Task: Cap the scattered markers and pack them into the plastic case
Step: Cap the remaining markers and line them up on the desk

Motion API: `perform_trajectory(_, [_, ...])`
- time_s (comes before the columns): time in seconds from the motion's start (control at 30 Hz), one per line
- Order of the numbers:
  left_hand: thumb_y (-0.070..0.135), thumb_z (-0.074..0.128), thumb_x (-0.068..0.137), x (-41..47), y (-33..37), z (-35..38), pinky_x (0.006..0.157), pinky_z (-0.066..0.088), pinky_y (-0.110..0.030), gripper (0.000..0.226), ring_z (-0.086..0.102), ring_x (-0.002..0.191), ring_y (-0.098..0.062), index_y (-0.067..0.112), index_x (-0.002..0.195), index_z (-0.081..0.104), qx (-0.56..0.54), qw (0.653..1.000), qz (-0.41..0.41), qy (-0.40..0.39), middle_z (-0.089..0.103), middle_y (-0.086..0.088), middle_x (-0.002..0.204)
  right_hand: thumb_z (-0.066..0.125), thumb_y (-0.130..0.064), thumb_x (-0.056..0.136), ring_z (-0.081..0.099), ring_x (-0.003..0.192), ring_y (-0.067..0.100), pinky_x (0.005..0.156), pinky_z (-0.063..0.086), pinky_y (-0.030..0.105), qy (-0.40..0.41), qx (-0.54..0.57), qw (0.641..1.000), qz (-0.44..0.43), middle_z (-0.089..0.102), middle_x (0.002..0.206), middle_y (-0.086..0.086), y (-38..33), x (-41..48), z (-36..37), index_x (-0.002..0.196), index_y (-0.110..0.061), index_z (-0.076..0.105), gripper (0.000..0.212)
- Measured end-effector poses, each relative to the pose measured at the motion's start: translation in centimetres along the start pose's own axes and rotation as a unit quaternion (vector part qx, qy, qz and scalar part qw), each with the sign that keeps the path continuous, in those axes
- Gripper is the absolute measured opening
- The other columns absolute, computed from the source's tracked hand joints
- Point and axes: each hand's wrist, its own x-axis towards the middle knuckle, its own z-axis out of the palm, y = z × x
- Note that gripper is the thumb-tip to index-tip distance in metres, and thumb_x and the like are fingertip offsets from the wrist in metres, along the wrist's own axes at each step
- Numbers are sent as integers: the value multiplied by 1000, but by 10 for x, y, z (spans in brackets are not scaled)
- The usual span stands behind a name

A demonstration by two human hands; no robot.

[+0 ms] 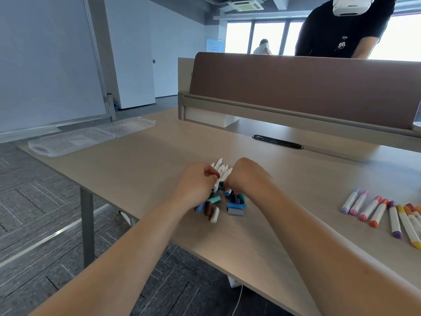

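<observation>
Left hand (196, 185) pinches, right hand (248, 175) seemingly clasps uncapped markers (220, 171), bunched for capping; loose caps (235, 205) beside, toward desk's (148, 160) near edge.

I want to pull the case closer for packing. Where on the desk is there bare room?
Bare: the desk between the plastic case and left hand, and between the right hand and the capped markers. Crowded: the loose caps and marker bundle at the hands.

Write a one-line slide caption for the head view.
Left hand and right hand grip uncapped markers beside loose caps; capped markers lie at right, open plastic case at far left.
</observation>
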Motion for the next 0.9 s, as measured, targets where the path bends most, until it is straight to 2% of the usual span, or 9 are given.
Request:
perform_trajectory(0.07, [15, 51, 94, 0, 0, -1, 49, 36, -6, 21, 56, 70, -2, 21, 100, 70, 0, 1000, 5, 3, 68, 1, 92, 71, -23, 79, 63, 82, 22, 72, 47, 31, 14, 6, 1000, -6, 61, 75, 1, 1, -2, 1, 73, -17, 57, 16])
perform_trajectory(0.17, [15, 51, 94, 0, 0, -1, 55, 37, -12, 21, 56, 72, -2, 21, 100, 70, 6, 1000, 5, 4, 67, 4, 90, 69, -24, 81, 66, 91, 22, 80, 51, 34, 7, 2, 1000, -12, 64, 81, 1, -2, -4, 2, 75, -17, 57, 15])
perform_trajectory(0.23, [15, 51, 94, 0, 0, 0, 57, 38, -15, 21, 56, 72, -2, 21, 100, 70, 9, 1000, 7, 4, 66, 4, 90, 66, -20, 82, 65, 91, 22, 81, 51, 34, 12, -5, 1000, -18, 61, 78, 1, -2, -5, 2, 74, -17, 56, 14])
perform_trajectory(0.37, [14, 52, 93, -1, -1, 0, 58, 37, -16, 21, 57, 77, -5, 21, 100, 71, 25, 1000, 7, 7, 66, 5, 94, 60, -8, 83, 64, 87, 23, 74, 50, 33, 53, -11, 998, -26, 54, 72, 3, 6, -5, 3, 71, -14, 52, 15])
perform_trajectory(0.5, [13, 53, 92, 0, -2, 1, 66, 43, -20, 20, 61, 89, -11, 22, 96, 71, 33, 999, 9, 9, 67, 4, 99, 61, -8, 81, 54, 67, 20, 54, 39, 27, 67, 20, 997, -24, 54, 68, 4, 13, 0, 2, 68, -13, 52, 16])
perform_trajectory(0.6, [10, 53, 90, 0, -1, 3, 65, 43, -19, 21, 61, 85, -9, 22, 91, 70, 36, 999, 5, 3, 68, 5, 93, 68, -22, 82, 58, 72, 19, 62, 42, 29, 39, 32, 998, -23, 57, 71, 2, 11, 2, 4, 71, -14, 57, 17])
perform_trajectory(0.7, [9, 47, 92, 0, 0, 7, 73, 52, -27, 27, 65, 85, -14, 26, 86, 67, 29, 1000, 4, -7, 73, 2, 88, 66, -30, 83, 55, 78, 21, 72, 44, 33, 27, 38, 998, -45, 55, 74, -1, 13, 0, 9, 72, -19, 53, 20])
perform_trajectory(0.8, [9, 44, 95, -3, 1, 8, 75, 51, -27, 28, 67, 83, -11, 26, 85, 64, 34, 999, 9, -17, 74, 1, 81, 64, -30, 82, 53, 77, 23, 73, 47, 36, 42, 56, 996, -58, 54, 76, 0, 14, -6, 10, 75, -20, 53, 17])
perform_trajectory(0.9, [10, 43, 96, -4, 2, 7, 79, 52, -28, 28, 67, 81, -8, 24, 85, 65, 39, 999, 12, -19, 74, 5, 76, 59, -28, 89, 51, 87, 18, 81, 39, 30, -22, -9, 999, -39, 50, 75, -4, 8, -5, 5, 72, -21, 51, 20])
